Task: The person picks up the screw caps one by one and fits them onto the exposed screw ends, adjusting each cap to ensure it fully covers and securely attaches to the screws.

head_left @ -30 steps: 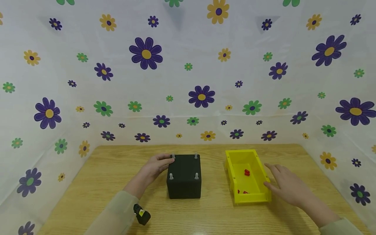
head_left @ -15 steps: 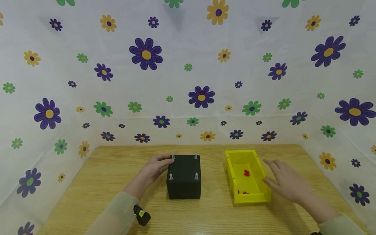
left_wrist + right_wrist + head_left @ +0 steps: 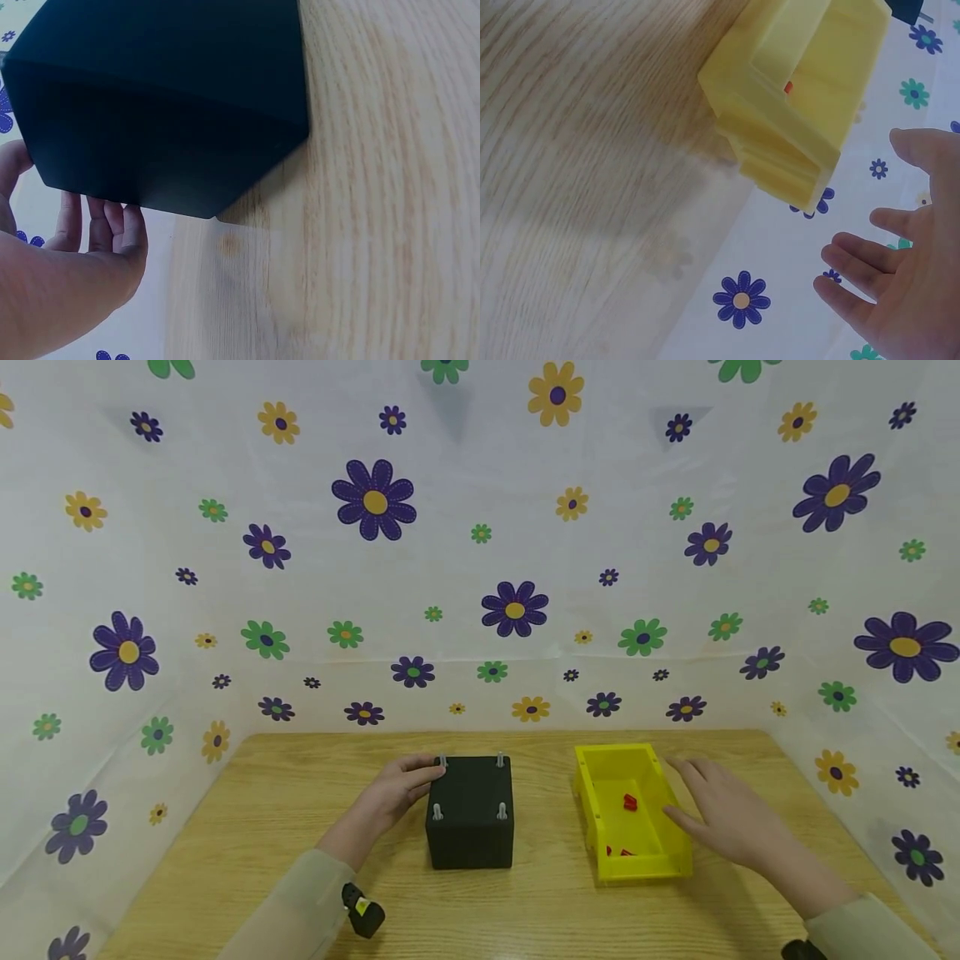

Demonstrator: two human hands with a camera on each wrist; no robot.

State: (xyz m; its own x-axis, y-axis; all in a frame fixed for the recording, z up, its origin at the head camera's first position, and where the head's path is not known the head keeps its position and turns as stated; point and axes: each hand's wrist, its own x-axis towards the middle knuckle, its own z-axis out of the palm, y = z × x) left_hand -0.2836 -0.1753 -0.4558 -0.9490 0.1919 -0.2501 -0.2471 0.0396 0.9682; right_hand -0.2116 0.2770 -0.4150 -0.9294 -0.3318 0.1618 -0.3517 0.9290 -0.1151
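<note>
A black box [image 3: 470, 814] with an upright metal post at each top corner stands on the wooden table. My left hand [image 3: 396, 789] holds its left side, with the thumb at the far left top corner by a post. The fingertips are partly hidden by the box in the left wrist view. To the right lies a yellow bin [image 3: 645, 866] with a few small red pieces [image 3: 630, 802] inside; their kind is too small to tell. My right hand [image 3: 731, 818] hovers over the bin's right rim, fingers extended and holding nothing.
The wooden table [image 3: 547, 914] runs back to a white flower-printed sheet [image 3: 450, 468], which also rises along both sides. A small black device [image 3: 363, 910] is on my left wrist. Bare tabletop lies between the box and the bin.
My right hand has drifted slightly left and away from me, its fingertips now nearer the bin's inside. My left hand and the black box stay in place.
</note>
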